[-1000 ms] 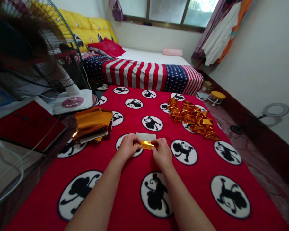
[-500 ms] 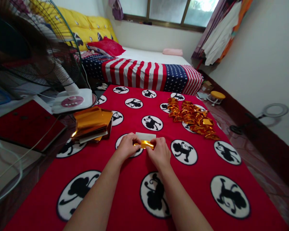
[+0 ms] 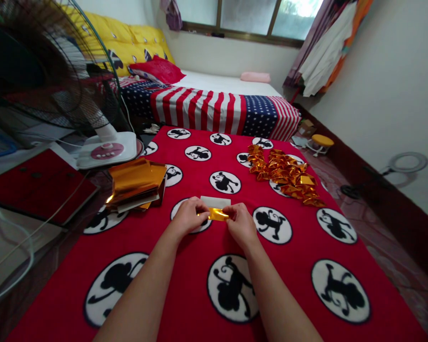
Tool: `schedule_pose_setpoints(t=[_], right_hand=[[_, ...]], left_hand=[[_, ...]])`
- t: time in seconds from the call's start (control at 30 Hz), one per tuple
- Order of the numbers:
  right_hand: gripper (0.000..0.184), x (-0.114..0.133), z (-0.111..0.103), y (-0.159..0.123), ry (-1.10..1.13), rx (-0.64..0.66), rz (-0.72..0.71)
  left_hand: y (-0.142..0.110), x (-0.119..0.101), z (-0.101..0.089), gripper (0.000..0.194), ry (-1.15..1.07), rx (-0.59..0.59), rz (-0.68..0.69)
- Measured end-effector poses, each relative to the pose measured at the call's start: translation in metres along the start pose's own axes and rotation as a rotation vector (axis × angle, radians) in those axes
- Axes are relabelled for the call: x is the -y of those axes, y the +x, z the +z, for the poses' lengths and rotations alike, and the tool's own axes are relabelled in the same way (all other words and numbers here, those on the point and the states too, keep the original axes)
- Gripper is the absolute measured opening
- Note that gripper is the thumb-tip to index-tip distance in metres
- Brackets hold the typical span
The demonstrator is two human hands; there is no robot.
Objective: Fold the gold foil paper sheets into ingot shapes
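A small sheet of gold foil paper (image 3: pixel 217 213) with a white underside lies on the red blanket (image 3: pixel 299 266) in front of me. My left hand (image 3: pixel 189 216) pinches its left end and my right hand (image 3: pixel 239 222) pinches its right end, fingers closed on the gold fold. The white part of the sheet shows just beyond my fingers. A stack of gold foil sheets (image 3: pixel 137 181) rests to the left, and a pile of folded gold pieces (image 3: pixel 283 175) lies at the far right of the blanket.
A standing fan (image 3: pixel 57 71) with its white base (image 3: pixel 109 151) is at the left beside a red flat case (image 3: pixel 35 183). A bed with a flag-pattern cover (image 3: pixel 214 107) stands behind. A ring light (image 3: pixel 408 162) lies on the floor by the right wall.
My hands have stayed on the gold paper; the right hand shifted slightly along the fold. The fan head has swung a little.
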State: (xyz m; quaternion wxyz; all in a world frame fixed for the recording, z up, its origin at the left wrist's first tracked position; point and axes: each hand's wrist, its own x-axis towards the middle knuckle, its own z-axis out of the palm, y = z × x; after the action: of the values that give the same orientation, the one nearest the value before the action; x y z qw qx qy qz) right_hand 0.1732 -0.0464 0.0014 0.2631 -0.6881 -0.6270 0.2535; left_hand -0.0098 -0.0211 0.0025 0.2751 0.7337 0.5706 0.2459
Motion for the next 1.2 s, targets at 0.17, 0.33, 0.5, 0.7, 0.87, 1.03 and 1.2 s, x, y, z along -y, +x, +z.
schedule_pose_setpoints(t=[0.17, 0.33, 0.5, 0.7, 0.87, 1.03, 1.2], right_hand=[[0.029, 0.003, -0.001, -0.002, -0.013, -0.009, 0.009], [0.034, 0.004, -0.001, -0.001, -0.023, 0.012, 0.023], [0.034, 0.003, -0.002, -0.001, -0.045, 0.005, 0.030], [0.019, 0.016, 0.004, -0.006, -0.140, -0.019, 0.089], [0.038, 0.026, 0.017, -0.013, -0.304, -0.165, 0.038], [0.021, 0.016, 0.012, -0.010, -0.244, -0.099, 0.009], [0.027, 0.008, -0.001, -0.005, -0.122, 0.004, 0.002]], left_hand=[[-0.005, -0.016, 0.016, 0.031, 0.206, -0.185, -0.068], [-0.003, -0.013, 0.011, 0.012, 0.123, -0.097, -0.060], [0.000, 0.003, -0.006, 0.017, -0.079, 0.028, -0.005], [0.001, 0.012, -0.009, 0.026, -0.152, 0.074, 0.060], [0.001, 0.012, -0.007, 0.026, -0.130, 0.064, 0.065], [0.001, 0.011, -0.009, 0.036, -0.144, 0.071, 0.066], [0.001, 0.008, -0.011, 0.041, -0.107, 0.075, 0.034]])
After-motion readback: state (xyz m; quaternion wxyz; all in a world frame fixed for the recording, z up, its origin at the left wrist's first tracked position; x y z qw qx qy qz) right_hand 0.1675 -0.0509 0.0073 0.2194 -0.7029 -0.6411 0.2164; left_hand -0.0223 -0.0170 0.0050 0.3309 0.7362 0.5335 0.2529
